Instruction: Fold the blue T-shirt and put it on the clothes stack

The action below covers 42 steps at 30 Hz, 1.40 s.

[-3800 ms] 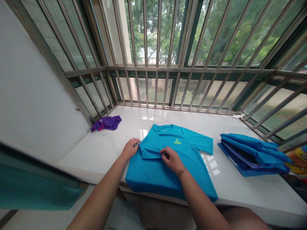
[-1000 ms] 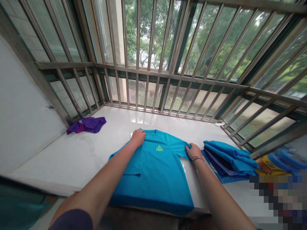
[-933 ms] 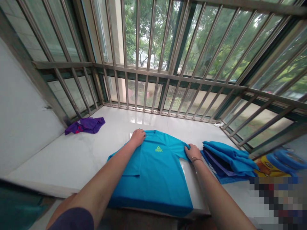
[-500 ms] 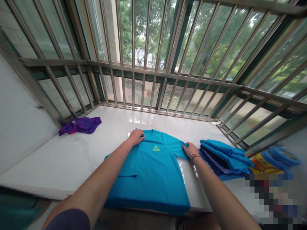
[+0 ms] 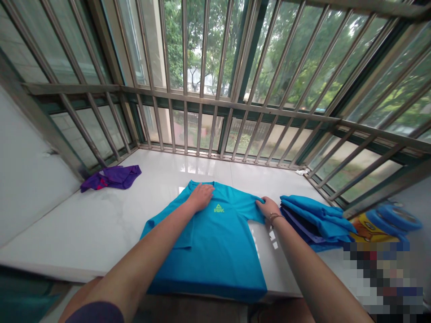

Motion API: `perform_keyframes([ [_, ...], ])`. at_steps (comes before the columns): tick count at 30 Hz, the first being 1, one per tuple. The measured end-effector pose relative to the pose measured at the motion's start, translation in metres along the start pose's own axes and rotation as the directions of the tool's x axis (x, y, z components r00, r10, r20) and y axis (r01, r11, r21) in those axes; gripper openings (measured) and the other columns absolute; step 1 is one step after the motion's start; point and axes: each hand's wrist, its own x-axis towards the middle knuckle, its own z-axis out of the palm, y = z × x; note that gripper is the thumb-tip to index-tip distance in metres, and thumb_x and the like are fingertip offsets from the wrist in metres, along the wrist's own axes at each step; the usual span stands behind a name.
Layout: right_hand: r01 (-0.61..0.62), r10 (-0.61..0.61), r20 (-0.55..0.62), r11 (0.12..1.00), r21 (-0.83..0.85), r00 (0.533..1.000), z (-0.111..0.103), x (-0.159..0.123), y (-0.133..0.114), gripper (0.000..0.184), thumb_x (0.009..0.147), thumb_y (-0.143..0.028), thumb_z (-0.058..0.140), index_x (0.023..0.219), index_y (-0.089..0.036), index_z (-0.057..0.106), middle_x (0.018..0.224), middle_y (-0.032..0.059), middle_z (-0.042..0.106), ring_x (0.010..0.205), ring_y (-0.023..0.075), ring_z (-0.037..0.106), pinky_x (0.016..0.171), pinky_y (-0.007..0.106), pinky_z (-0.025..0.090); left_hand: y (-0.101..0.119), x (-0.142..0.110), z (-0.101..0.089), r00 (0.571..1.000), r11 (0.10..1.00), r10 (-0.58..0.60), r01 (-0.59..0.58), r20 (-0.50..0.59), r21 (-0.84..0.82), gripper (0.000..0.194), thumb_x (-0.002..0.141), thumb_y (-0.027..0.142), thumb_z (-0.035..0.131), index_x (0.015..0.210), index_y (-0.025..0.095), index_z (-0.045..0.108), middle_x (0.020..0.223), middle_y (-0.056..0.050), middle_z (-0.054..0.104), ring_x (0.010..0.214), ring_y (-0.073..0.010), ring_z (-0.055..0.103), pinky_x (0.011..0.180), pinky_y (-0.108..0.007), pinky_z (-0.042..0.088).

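A blue long-sleeved shirt (image 5: pixel 222 251) with a small yellow-green logo lies spread out, its collar toward the window and its hem hanging over the near edge. One sleeve is folded in across the body, partly hidden by my left forearm. My left hand (image 5: pixel 202 196) rests flat on the shirt just below the collar, fingers stretched out. At the right, my right hand (image 5: pixel 268 207), with a bracelet at the wrist, grips the other sleeve between thumb and fingers. Close beside that hand sits a stack of folded blue and dark clothes (image 5: pixel 313 220).
A crumpled purple garment (image 5: pixel 114 177) lies at the left by the wall. Metal bars (image 5: pixel 232 105) line the window behind the white ledge (image 5: pixel 84 233). A yellow container with a blue lid (image 5: pixel 380 224) stands at the far right, above a blurred-out patch.
My left hand has moved right, from the collar's left side onto the upper chest, and its fingers have straightened. My right hand keeps its hold on the sleeve.
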Motion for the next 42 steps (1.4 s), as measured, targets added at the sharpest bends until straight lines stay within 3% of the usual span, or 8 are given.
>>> perform_keyframes([
  [4,0.077,-0.075,-0.073,0.997,0.021,0.994,-0.008,-0.026,-0.029,0.032,0.105,-0.040,0.057,0.124,-0.018,0.070,0.108,0.0108,0.078,0.101,0.0241,0.071,0.080,0.028,0.044,0.011,-0.006,0.012,0.992,0.997,0.076,-0.074,0.097,-0.030,0.050,0.107,0.043,0.052,0.155,0.032,0.058,0.168,-0.003,0.052,0.157,-0.0301,0.046,0.135,-0.056,0.028],
  [6,0.242,-0.242,-0.130,0.970,-0.021,0.961,-0.005,-0.054,-0.051,0.029,0.106,-0.039,0.057,0.124,-0.020,0.068,0.107,0.0095,0.077,0.100,0.0239,0.071,0.083,0.029,0.045,0.011,-0.010,0.016,0.994,0.998,0.050,-0.046,0.100,-0.037,0.052,0.108,0.041,0.047,0.159,0.032,0.053,0.173,-0.004,0.046,0.161,-0.0301,0.039,0.135,-0.061,0.025],
  [11,0.727,-0.766,-0.042,0.624,-0.286,0.641,0.036,-0.143,-0.099,0.013,0.107,-0.023,0.055,0.108,-0.023,0.068,0.102,0.0066,0.074,0.102,0.0247,0.067,0.112,0.043,0.039,0.002,-0.014,0.022,0.998,0.985,-0.034,0.025,-0.048,-0.173,0.043,0.105,0.029,0.047,0.144,0.028,0.066,0.162,-0.007,0.060,0.154,-0.0285,0.049,0.135,-0.061,0.024],
  [15,0.819,-0.845,0.073,0.486,-0.304,0.529,0.081,-0.197,-0.108,0.011,0.106,-0.018,0.057,0.104,-0.024,0.066,0.098,0.0040,0.072,0.095,0.0240,0.065,0.111,0.048,0.041,-0.008,-0.010,0.026,0.984,0.957,-0.119,0.077,-0.136,-0.280,0.032,0.100,0.022,0.051,0.125,0.021,0.071,0.136,-0.014,0.074,0.136,-0.0312,0.063,0.126,-0.061,0.039],
  [23,0.767,-0.778,-0.043,0.625,-0.143,0.626,0.074,-0.215,-0.091,0.023,0.105,-0.047,0.066,0.113,-0.025,0.066,0.108,0.0054,0.070,0.102,0.0273,0.062,0.092,0.042,0.047,-0.019,-0.009,0.021,0.936,0.901,-0.264,0.152,-0.234,-0.407,0.043,0.108,0.019,0.030,0.144,0.018,0.054,0.125,-0.017,0.075,0.120,-0.0269,0.071,0.107,-0.049,0.058],
  [31,0.348,-0.371,-0.069,0.910,-0.226,0.926,0.053,-0.148,-0.066,0.031,0.104,-0.044,0.068,0.125,-0.021,0.066,0.123,0.0130,0.068,0.114,0.0310,0.063,0.084,0.036,0.049,-0.016,-0.003,0.011,0.985,0.934,-0.136,0.093,-0.105,-0.345,0.034,0.101,0.036,0.056,0.130,0.025,0.070,0.132,-0.007,0.077,0.127,-0.0273,0.069,0.116,-0.043,0.053],
  [38,0.220,-0.247,-0.102,0.951,-0.219,0.964,0.040,-0.118,-0.048,0.021,0.110,-0.029,0.053,0.117,-0.020,0.070,0.118,0.0124,0.071,0.106,0.0248,0.068,0.085,0.032,0.049,-0.014,0.024,0.004,0.996,0.966,-0.086,0.077,-0.029,-0.245,0.063,0.097,0.041,0.063,0.157,0.023,0.054,0.149,-0.011,0.068,0.139,-0.0297,0.062,0.119,-0.043,0.049],
  [42,0.306,-0.334,-0.140,0.933,-0.192,0.932,0.045,-0.127,-0.052,0.031,0.111,-0.045,0.054,0.120,-0.021,0.069,0.117,0.0130,0.071,0.108,0.0256,0.068,0.088,0.032,0.050,-0.003,0.036,0.008,0.997,0.981,-0.070,0.067,-0.011,-0.183,0.072,0.093,0.042,0.074,0.159,0.027,0.052,0.150,-0.011,0.067,0.141,-0.0320,0.060,0.121,-0.042,0.047],
])
